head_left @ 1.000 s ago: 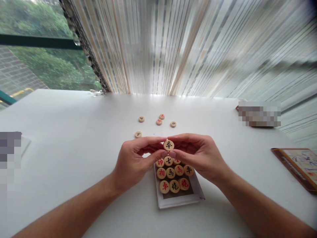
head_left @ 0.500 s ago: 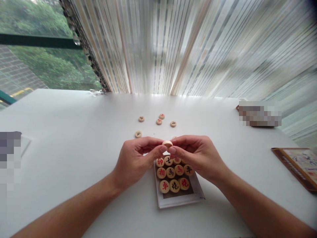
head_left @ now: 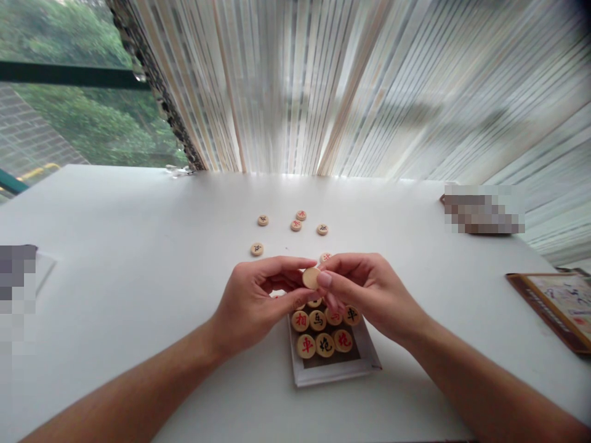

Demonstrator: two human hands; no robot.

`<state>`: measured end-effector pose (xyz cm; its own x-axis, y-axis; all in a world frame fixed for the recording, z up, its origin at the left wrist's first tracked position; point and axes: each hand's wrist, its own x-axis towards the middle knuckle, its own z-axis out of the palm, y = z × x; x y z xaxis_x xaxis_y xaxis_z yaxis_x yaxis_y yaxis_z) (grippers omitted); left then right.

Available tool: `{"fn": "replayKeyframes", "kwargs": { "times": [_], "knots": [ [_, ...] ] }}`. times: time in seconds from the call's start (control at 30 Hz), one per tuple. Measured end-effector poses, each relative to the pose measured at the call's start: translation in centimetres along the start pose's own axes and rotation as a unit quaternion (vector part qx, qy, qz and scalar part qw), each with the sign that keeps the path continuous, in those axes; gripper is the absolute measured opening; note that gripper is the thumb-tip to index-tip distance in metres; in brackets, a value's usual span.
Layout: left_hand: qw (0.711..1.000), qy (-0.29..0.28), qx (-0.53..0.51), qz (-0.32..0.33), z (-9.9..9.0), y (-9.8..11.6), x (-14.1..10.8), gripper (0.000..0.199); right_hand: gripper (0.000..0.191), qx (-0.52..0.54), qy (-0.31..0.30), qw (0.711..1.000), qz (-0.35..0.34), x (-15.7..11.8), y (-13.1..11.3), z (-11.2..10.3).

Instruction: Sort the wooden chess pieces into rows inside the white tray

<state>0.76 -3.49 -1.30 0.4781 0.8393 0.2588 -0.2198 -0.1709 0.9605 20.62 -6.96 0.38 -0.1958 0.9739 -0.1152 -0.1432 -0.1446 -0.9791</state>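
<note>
Between my two hands is a round wooden Chinese chess piece (head_left: 310, 279), tilted so that its plain face shows. My right hand (head_left: 373, 289) pinches it at its right edge, thumb across the face. The index finger and thumb of my left hand (head_left: 252, 295) close round its upper and lower edge. Just below lies a shallow white box (head_left: 339, 371) with rows of Chinese chess pieces marked in red and black, such as a red piece (head_left: 305, 346) in the front row. My hands cover part of the back row.
Farther back on the white table (head_left: 138, 246) several loose pieces lie scattered, among them a black-marked piece (head_left: 257, 249) and a red-marked piece (head_left: 325, 258). A brown-edged printed box or board (head_left: 549, 307) lies at the right. Behind the table hangs a striped string curtain (head_left: 286, 92).
The piece has turned from nearly edge-on to show its plain face. My left fingers have spread to its upper and lower edge, and my right thumb has slid onto its face.
</note>
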Motion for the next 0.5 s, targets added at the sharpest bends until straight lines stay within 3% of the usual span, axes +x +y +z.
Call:
{"fn": "replayKeyframes", "kwargs": {
  "times": [0.1,0.33,0.5],
  "knots": [
    [0.998,0.002,0.061,0.019,-0.09,-0.13,-0.22,0.030,0.035,0.034,-0.012,0.999,0.022,-0.12,0.08,0.31],
    [0.969,-0.010,0.207,0.136,0.09,0.37,-0.33,0.025,0.037,0.022,-0.010,0.999,0.027,-0.29,0.52,0.28],
    [0.976,-0.016,0.187,0.114,0.24,0.41,-0.35,0.021,0.033,0.004,-0.022,1.000,0.009,-0.30,0.19,0.22]
  ]
}}
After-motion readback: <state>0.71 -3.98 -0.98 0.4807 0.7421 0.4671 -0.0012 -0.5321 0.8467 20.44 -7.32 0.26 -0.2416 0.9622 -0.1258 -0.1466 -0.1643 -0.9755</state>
